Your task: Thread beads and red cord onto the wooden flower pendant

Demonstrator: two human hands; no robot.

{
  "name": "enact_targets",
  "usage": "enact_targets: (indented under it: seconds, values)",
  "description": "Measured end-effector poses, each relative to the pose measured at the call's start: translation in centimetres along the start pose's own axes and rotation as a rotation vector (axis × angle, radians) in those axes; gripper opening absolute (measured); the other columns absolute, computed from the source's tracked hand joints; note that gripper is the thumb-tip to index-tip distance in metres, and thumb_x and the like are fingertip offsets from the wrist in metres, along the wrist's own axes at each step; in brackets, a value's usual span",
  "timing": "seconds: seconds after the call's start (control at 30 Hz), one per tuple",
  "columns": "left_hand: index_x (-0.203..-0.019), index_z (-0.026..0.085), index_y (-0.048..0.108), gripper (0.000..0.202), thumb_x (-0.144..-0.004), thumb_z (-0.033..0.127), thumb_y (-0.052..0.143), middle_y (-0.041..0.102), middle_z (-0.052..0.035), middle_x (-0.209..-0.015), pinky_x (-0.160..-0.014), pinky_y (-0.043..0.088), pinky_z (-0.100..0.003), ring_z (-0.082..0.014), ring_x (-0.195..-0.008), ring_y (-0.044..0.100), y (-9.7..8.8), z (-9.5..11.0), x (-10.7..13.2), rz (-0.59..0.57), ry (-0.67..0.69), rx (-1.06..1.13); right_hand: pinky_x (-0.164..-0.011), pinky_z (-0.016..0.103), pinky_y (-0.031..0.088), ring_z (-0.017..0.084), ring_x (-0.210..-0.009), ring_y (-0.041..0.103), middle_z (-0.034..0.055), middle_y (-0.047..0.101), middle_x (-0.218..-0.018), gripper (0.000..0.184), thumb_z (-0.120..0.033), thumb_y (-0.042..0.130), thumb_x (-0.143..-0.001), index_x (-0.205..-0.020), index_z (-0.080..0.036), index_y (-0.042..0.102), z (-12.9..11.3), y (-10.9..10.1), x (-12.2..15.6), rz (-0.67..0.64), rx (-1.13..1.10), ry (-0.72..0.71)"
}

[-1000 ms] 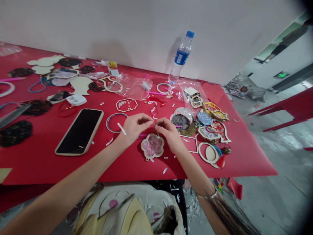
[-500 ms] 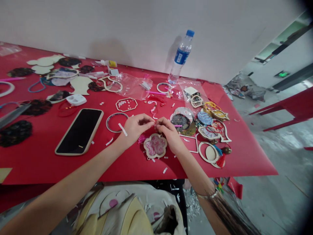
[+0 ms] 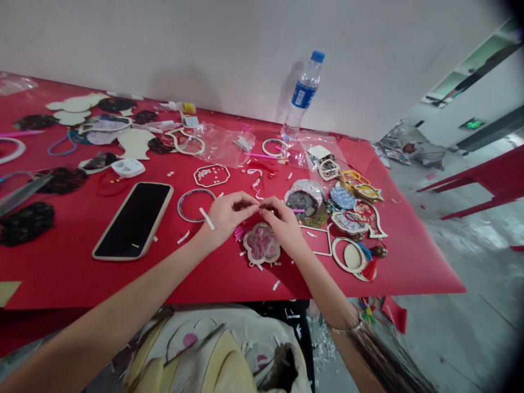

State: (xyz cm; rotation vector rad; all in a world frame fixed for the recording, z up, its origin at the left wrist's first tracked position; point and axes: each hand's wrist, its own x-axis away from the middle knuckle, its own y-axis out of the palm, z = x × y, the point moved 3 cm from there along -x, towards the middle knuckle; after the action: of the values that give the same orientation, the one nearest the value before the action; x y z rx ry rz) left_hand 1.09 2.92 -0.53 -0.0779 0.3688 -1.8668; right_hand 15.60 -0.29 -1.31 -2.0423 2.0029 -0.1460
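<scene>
Your left hand (image 3: 231, 216) and right hand (image 3: 284, 222) are pinching, fingertips nearly meeting; anything they're grasping is too small to tell. Just below, the flower pendant (image 3: 262, 245) is looking light, stiff and fragile, its rim offering the safest hold. The surface (image 3: 221, 278) is leaving room toward its near edge; the square frame (image 3: 329, 240) is crowding your right.

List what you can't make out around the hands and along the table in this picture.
Head view: what, if anything, the left hand and right hand pinch; too small, and the fingers cover it.
Head view: the upper right of the flower pendant; the right hand hides it.
Head view: the left part of the white ring; cut off by the left edge.
Head view: the print on the bottle label; small and blurred.
</scene>
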Motion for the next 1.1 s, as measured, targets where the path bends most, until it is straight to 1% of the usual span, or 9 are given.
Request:
enact_targets:
  seconds: [0.07, 0.13, 0.2, 0.33, 0.5, 0.73, 0.87, 1.0, 1.1]
  values:
    - [-0.084, 0.016, 0.068, 0.022, -0.077, 0.036, 0.063, 0.070, -0.0025, -0.077, -0.066, 0.046, -0.023, -0.0138, -0.069, 0.060, 0.0, -0.2, 0.0, 0.013, 0.016, -0.033, -0.069, 0.027, 0.038, 0.014, -0.072, 0.050, -0.0007, 0.055, -0.078, 0.009, -0.022, 0.049, -0.079, -0.082, -0.020, 0.057, -0.3, -0.1, 0.1, 0.039, 0.143, -0.071]
    - [-0.084, 0.016, 0.068, 0.021, -0.078, 0.036, 0.063, 0.069, -0.0019, -0.077, -0.065, 0.045, -0.023, -0.0134, -0.069, 0.060, 0.1, -0.4, 0.1, 0.037, 0.038, -0.071, -0.070, 0.027, 0.039, 0.015, -0.075, 0.051, 0.0003, 0.054, -0.079, 0.008, -0.019, 0.049, -0.080, -0.079, -0.020, 0.056, -0.8, -0.1, 0.2, 0.061, 0.228, -0.129]
    - [-0.083, 0.017, 0.068, 0.019, -0.078, 0.035, 0.063, 0.069, -0.0013, -0.078, -0.064, 0.045, -0.023, -0.0129, -0.068, 0.059, 0.1, -0.6, 0.1, 0.067, 0.062, -0.095, -0.070, 0.027, 0.039, 0.015, -0.076, 0.051, 0.0004, 0.053, -0.079, 0.006, -0.019, 0.049, -0.080, -0.077, -0.020, 0.054, -1.1, -0.1, 0.3, 0.062, 0.254, -0.148]
    - [-0.083, 0.017, 0.068, 0.014, -0.080, 0.030, 0.062, 0.069, -0.0002, -0.078, -0.065, 0.044, -0.022, -0.0121, -0.068, 0.059, 0.2, -0.6, 0.1, 0.027, 0.092, -0.114, -0.073, 0.028, 0.039, 0.016, -0.078, 0.051, 0.0009, 0.053, -0.078, 0.007, -0.020, 0.051, -0.080, -0.075, -0.020, 0.054, -1.1, -0.3, 0.2, 0.063, 0.263, -0.138]
    - [-0.085, 0.017, 0.068, 0.014, -0.080, 0.028, 0.062, 0.069, -0.0007, -0.078, -0.066, 0.045, -0.022, -0.0123, -0.069, 0.059, 0.5, -0.9, 0.0, 0.012, 0.106, -0.080, -0.069, 0.028, 0.039, 0.016, -0.074, 0.051, 0.0003, 0.054, -0.076, 0.007, -0.023, 0.051, -0.078, -0.074, -0.020, 0.055, 0.2, -0.3, -0.2, 0.058, 0.152, -0.059]
    - [-0.085, 0.016, 0.068, 0.016, -0.079, 0.029, 0.063, 0.069, -0.0022, -0.079, -0.067, 0.044, -0.024, -0.0137, -0.071, 0.060, 0.9, -1.4, -0.1, -0.020, 0.117, -0.044, -0.057, 0.025, 0.033, 0.013, -0.057, 0.042, -0.0049, 0.045, -0.055, 0.010, -0.030, 0.054, -0.071, -0.068, -0.020, 0.055, 1.3, -0.2, -0.4, 0.048, -0.094, 0.103]
    - [-0.085, 0.015, 0.068, 0.016, -0.079, 0.029, 0.062, 0.069, -0.0027, -0.079, -0.069, 0.045, -0.024, -0.0143, -0.072, 0.061, 1.0, -1.3, 0.0, -0.039, 0.118, -0.028, -0.055, 0.025, 0.031, 0.011, -0.055, 0.040, -0.0051, 0.047, -0.056, 0.016, -0.035, 0.061, -0.066, -0.069, -0.019, 0.057, 1.9, 0.0, -0.2, 0.033, -0.266, 0.208]
    - [-0.084, 0.015, 0.068, 0.016, -0.078, 0.029, 0.062, 0.070, -0.0031, -0.080, -0.071, 0.046, -0.025, -0.0147, -0.074, 0.061, 0.9, -1.2, 0.0, -0.025, 0.133, -0.044, -0.054, 0.025, 0.030, 0.010, -0.054, 0.039, -0.0053, 0.048, -0.055, 0.021, -0.038, 0.063, -0.063, -0.069, -0.019, 0.058, 1.9, 0.0, -0.2, 0.007, -0.306, 0.216]
    - [-0.084, 0.014, 0.068, 0.018, -0.078, 0.030, 0.062, 0.069, -0.0030, -0.079, -0.071, 0.046, -0.025, -0.0146, -0.073, 0.062, 0.8, -1.4, -0.2, -0.009, 0.139, -0.046, -0.055, 0.025, 0.031, 0.010, -0.054, 0.041, -0.0046, 0.050, -0.056, 0.022, -0.038, 0.066, -0.061, -0.067, -0.018, 0.059, 1.8, 0.0, -0.4, -0.016, -0.313, 0.217]
